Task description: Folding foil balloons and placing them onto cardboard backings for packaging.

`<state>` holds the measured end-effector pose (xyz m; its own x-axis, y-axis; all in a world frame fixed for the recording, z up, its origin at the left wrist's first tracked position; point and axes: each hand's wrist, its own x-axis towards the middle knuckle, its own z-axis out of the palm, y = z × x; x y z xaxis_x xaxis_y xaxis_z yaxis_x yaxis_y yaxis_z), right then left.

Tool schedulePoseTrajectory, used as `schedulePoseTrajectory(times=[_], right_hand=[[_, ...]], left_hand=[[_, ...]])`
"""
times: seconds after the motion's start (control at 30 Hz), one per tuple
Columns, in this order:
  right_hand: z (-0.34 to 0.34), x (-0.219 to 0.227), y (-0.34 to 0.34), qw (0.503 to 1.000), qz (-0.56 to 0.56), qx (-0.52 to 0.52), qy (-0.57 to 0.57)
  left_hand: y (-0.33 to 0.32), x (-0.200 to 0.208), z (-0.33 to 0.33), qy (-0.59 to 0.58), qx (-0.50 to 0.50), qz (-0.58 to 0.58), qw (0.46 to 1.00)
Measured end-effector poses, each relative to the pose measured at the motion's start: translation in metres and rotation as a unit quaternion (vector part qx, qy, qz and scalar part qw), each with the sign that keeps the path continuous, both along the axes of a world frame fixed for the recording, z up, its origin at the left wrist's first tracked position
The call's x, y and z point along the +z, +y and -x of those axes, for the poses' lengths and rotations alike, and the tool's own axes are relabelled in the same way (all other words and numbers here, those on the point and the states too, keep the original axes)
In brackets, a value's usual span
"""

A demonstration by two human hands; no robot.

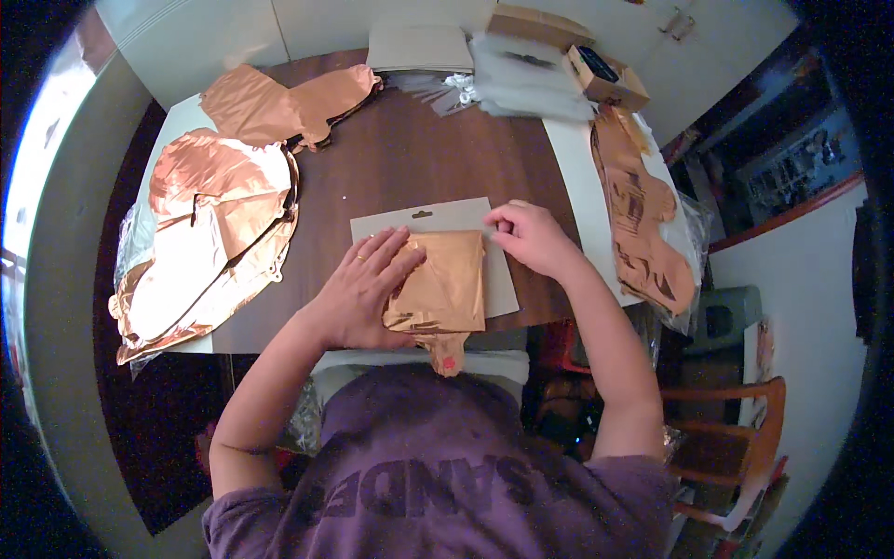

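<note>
A folded copper-coloured foil balloon (445, 284) lies on a pale card (501, 289) with a hang slot, at the table's near edge. Its narrow tail, with a small red mark, hangs past that edge toward me. My left hand (365, 289) is spread flat over the balloon's left side, with a ring on one finger. At the card's far right corner, my right hand (529, 238) has its fingers curled together beside the balloon. Whatever its fingertips hold, if anything, is too small to make out.
Large foil balloons lie at the left (219, 224) and far left (289, 101). More flattened foil (643, 210) lies along the right edge. At the back are a stack of cards (419, 48), clear plastic bags (526, 79) and an open cardboard box (610, 88). A wooden chair (764, 438) stands lower right.
</note>
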<state>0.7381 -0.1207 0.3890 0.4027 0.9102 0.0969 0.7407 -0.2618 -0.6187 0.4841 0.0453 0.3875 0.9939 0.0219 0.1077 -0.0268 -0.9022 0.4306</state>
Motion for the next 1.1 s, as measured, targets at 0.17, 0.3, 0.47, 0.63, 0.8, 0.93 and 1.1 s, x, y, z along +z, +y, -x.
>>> schedulePoseTrajectory(times=[0.17,0.3,0.47,0.63,0.8,0.93,1.1], right_hand=[[-0.012,-0.006,0.024,0.991,0.059,0.057,0.102],[-0.015,0.013,0.037,0.954,0.162,0.045,0.247],[-0.013,0.015,0.041,0.941,0.201,0.021,0.269],[-0.006,0.012,0.04,0.944,0.195,-0.003,0.265],[-0.011,0.001,0.036,0.984,0.129,0.074,0.097],[-0.01,0.002,0.032,0.992,0.081,0.082,0.057],[-0.012,-0.007,0.031,0.993,0.048,0.104,0.006]], left_hand=[[0.0,-0.001,0.0,-0.012,0.019,0.018,1.0],[0.001,-0.001,-0.001,-0.009,0.036,0.015,0.999],[-0.001,-0.001,-0.003,-0.007,0.05,0.005,0.999],[-0.001,-0.005,-0.005,-0.018,0.053,-0.001,0.998],[-0.003,-0.003,-0.005,0.001,0.052,-0.035,0.998],[-0.002,-0.006,-0.004,0.013,0.052,-0.04,0.998],[-0.001,-0.006,-0.006,0.004,0.047,-0.029,0.998]])
